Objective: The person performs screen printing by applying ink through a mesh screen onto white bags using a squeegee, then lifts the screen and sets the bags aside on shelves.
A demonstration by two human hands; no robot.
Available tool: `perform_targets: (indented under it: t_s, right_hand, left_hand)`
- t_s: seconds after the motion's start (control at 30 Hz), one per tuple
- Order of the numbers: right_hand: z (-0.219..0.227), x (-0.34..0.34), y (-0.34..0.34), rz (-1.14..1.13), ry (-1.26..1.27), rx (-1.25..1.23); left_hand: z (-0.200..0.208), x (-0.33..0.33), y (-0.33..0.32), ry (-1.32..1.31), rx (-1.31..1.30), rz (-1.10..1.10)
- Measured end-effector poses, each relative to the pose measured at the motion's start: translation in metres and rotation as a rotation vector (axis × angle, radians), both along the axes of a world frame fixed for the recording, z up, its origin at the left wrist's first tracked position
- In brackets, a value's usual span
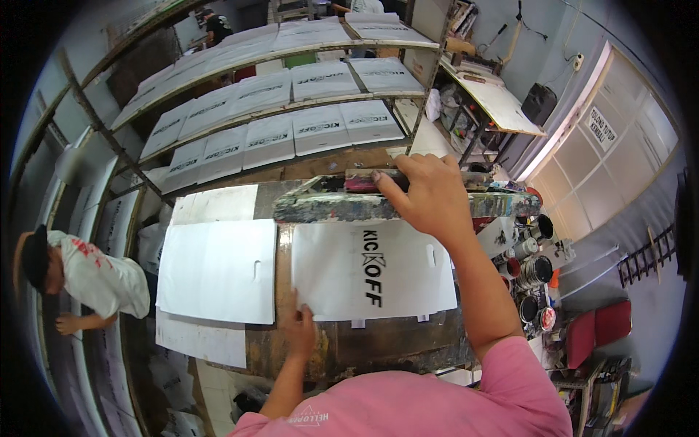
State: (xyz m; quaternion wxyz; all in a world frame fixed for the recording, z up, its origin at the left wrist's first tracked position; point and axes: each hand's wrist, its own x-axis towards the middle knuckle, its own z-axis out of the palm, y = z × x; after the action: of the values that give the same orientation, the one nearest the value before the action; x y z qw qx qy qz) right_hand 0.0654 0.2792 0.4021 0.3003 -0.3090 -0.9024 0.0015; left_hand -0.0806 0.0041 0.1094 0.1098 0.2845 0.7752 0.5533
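A white bag [411, 277] with bold black lettering and a cut-out handle slot lies flat on the stained worktable [338, 353]. At its near left corner is my left hand [297, 329], fingers closed at the bag's edge. Beyond the bag, a paint-crusted screen-printing frame [335, 209] stands tilted up. My right hand [428, 191] grips its near bar from above, with the thumb to the left. A reddish-handled squeegee [362, 182] rests behind that bar, partly hidden by my hand. Left of the printed bag lies a stack of blank white bags [215, 273].
A rack [273, 156] ahead carries several printed bags on its tiers. Several ink cans [537, 269] crowd the table's right side. A red chair [598, 331] stands farther right. At left, a person in a white shirt [109, 273] bends beside another rack.
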Motion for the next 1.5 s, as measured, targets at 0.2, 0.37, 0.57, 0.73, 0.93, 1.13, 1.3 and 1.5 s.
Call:
perform_targets:
  t_s: [0.2, 0.37, 0.57, 0.73, 0.93, 1.13, 1.3, 1.5]
  right_hand:
    - [-0.012, 0.008, -0.026, -0.028, -0.007, 0.015]
    - [-0.028, 0.015, -0.041, -0.039, 0.000, 0.071]
    - [-0.037, 0.010, -0.053, 0.016, 0.015, 0.100]
    - [-0.033, 0.008, -0.057, 0.003, 0.028, 0.115]
    - [-0.085, 0.036, -0.070, 0.064, -0.106, 0.021]
    - [-0.194, 0.093, -0.075, 0.461, -0.658, -0.403]
    - [-0.281, 0.080, -0.046, 0.381, -0.331, -0.452]
    - [-0.342, -0.028, 0.116, 0.303, -0.354, -0.227]
  left_hand:
    - [0.003, -0.093, -0.088, -0.193, -0.040, 0.150]
    - [-0.034, -0.197, -0.160, 0.045, -0.300, 0.233]
    - [-0.068, -0.321, -0.248, 0.238, -0.429, 0.426]
    - [-0.039, -0.284, -0.163, 0.550, -0.216, 0.429]
    - [0.097, 0.003, -0.026, -0.974, 0.580, -0.758]
    - [0.041, 0.056, -0.051, -1.462, 0.371, -0.258]
    - [-0.050, 0.056, -0.063, -1.508, 0.125, -0.145]
    - [-0.090, 0.058, -0.052, -1.520, -0.006, 0.013]
